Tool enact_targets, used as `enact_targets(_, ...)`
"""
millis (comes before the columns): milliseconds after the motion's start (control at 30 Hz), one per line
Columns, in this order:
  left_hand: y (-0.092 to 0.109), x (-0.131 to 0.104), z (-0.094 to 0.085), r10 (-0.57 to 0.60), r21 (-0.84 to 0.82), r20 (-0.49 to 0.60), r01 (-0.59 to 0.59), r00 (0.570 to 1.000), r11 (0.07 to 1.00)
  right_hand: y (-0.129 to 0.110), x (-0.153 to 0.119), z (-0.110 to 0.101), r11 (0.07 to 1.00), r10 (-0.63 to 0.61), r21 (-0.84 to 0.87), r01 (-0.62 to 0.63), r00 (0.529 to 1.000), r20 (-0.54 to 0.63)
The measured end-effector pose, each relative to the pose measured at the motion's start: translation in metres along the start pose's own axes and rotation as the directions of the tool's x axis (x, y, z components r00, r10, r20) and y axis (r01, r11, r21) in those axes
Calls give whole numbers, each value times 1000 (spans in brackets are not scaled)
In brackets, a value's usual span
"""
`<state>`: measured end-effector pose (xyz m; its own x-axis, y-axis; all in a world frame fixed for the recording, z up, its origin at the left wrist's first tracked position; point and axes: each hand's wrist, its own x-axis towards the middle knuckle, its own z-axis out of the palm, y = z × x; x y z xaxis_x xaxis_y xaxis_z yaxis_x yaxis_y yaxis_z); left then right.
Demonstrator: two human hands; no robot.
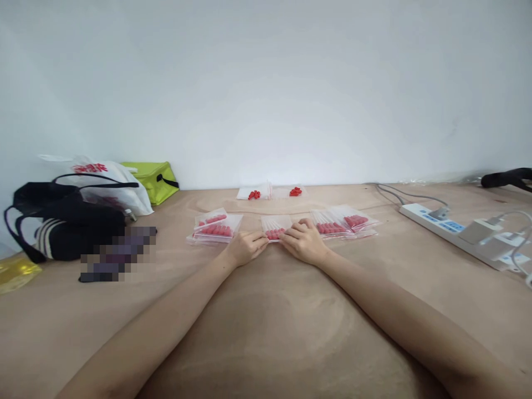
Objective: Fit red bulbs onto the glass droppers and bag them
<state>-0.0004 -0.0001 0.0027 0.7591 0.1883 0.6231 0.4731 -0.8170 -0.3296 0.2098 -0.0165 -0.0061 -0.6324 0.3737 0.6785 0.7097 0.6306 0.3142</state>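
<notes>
A small clear plastic zip bag [275, 223] lies on the table between my hands, holding several thin white sticks with red ends. My left hand [247, 247] has its fingers pressed together on the bag's near left corner. At the near right corner, my right hand [306, 244] is closed on the same edge, its fingers bent and the thumb hidden. To the left is a pile of similar filled bags [216, 226], close to my left hand. More filled bags [347, 221] overlap each other just right of my right hand.
Two flat bags with loose red pieces [254, 195] [295, 192] lie near the wall. A white power strip [453, 233] with plugs and cables stands right. On the left are a black bag [75, 221], a white plastic bag [120, 194] and a lime-green box bag [155, 180].
</notes>
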Motion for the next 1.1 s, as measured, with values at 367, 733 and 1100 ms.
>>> enact_targets(367, 0, 2, -6, 16, 85, 50, -20, 999, 996, -13, 23, 17, 988, -155, 2, 155, 988, 13)
enact_targets(733, 4, 2, -10, 8, 33, 73, -10, 997, 999, -8, 11, 6, 992, -122, -14, 122, 992, -15)
enact_targets(1100, 7, 0, -13, -2, 39, 68, -1, 998, 999, 14, -18, -14, 991, -109, -95, 99, 988, -107)
